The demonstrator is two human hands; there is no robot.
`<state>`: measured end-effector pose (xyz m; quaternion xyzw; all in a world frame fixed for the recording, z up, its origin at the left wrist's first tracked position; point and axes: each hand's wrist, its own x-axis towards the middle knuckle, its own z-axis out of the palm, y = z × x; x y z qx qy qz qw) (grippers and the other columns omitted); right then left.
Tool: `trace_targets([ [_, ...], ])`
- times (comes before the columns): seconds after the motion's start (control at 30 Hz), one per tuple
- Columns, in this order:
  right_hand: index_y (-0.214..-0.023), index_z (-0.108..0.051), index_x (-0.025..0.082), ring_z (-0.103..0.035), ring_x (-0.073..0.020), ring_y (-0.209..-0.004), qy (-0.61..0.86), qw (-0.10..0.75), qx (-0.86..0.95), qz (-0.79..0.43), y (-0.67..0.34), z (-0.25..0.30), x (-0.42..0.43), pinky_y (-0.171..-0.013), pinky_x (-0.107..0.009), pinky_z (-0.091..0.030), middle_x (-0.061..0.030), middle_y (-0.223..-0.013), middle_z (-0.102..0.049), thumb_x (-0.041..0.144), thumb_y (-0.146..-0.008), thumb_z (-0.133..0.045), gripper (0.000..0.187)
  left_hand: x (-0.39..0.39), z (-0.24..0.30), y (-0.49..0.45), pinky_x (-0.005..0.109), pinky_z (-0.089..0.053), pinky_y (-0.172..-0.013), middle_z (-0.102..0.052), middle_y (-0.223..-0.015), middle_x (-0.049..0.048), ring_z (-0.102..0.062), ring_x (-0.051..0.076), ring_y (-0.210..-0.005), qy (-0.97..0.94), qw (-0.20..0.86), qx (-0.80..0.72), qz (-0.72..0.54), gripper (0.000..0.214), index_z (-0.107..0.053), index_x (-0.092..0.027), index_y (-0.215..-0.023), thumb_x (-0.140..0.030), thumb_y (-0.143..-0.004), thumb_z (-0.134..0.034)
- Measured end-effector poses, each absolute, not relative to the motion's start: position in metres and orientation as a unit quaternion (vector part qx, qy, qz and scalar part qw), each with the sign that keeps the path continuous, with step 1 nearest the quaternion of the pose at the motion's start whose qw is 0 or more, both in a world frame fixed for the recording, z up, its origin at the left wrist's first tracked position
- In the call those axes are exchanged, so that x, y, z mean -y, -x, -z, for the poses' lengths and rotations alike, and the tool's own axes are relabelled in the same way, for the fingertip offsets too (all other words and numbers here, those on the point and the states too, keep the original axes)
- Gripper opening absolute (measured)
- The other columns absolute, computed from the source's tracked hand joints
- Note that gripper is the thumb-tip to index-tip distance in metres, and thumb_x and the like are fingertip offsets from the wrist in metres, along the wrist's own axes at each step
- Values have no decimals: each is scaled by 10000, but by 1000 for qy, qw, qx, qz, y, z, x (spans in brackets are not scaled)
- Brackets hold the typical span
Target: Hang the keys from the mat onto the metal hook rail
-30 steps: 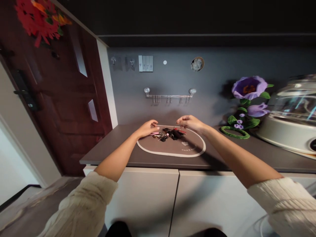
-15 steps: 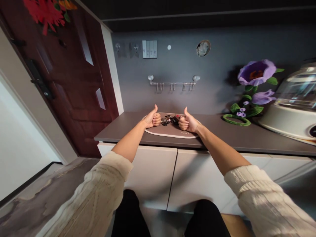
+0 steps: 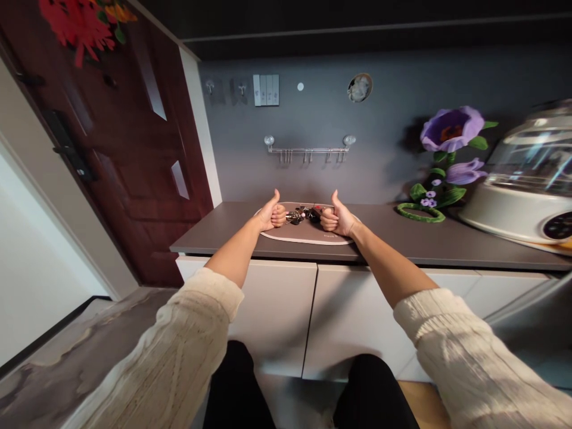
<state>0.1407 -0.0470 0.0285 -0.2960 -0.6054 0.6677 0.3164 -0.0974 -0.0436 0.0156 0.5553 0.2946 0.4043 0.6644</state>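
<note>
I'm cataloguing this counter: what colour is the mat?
The mat is brown with a pale rim, best seen in the head view.

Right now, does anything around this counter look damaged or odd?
Yes, the round hole in the wall, above the right end of the hook rail: it looks uncovered, with something whitish showing inside.

Room above keys, hook rail behind, flowers right

Dim light from the right; the flower shadows the wall, glare streaks the dome, edges look stretched.
</note>
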Motion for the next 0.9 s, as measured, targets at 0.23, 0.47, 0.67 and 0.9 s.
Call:
trace_targets([
  [0.23,-432,-255,197,-134,-51,-300,226,321,611,-688,-141,-27,37,-319,-195,-96,62,-319,-166,751,-725,-139,637,41,-21,94,189,-85,-335,-165,-334,-84,-140,32,-292,-566,614,-303,-459,569,-227,-185,-463,-648,-720,-436],
  [0.47,-630,-472,181,-122,-47,-296,245,432,634,-593,-119,-46,31,-328,-184,-98,92,-318,-208,569,-812,-365,442,24,-34,90,184,-243,-439,-363,-452,-68,-325,46,-408,-666,321,-405,-539,320,-439,-159,-599,-428,-742,-534],
  [0.67,-858,-487,198,-290,-58,-353,342,514,687,-384,-100,-45,11,-373,-185,-234,76,-476,-418,320,-789,-477,140,14,-35,78,224,-360,-618,-552,-667,-3,-470,99,-628,-754,70,-457,-467,142,-579,-148,-698,-258,-758,-512],
  [0.9,-906,-537,170,-533,-127,-711,425,485,759,-89,-104,-22,-6,-707,-277,-413,-39,-819,-598,208,-764,-464,164,11,-19,82,268,-380,-767,-607,-823,33,-512,153,-818,-846,-74,-430,-307,161,-652,-194,-805,-247,-792,-500],
])
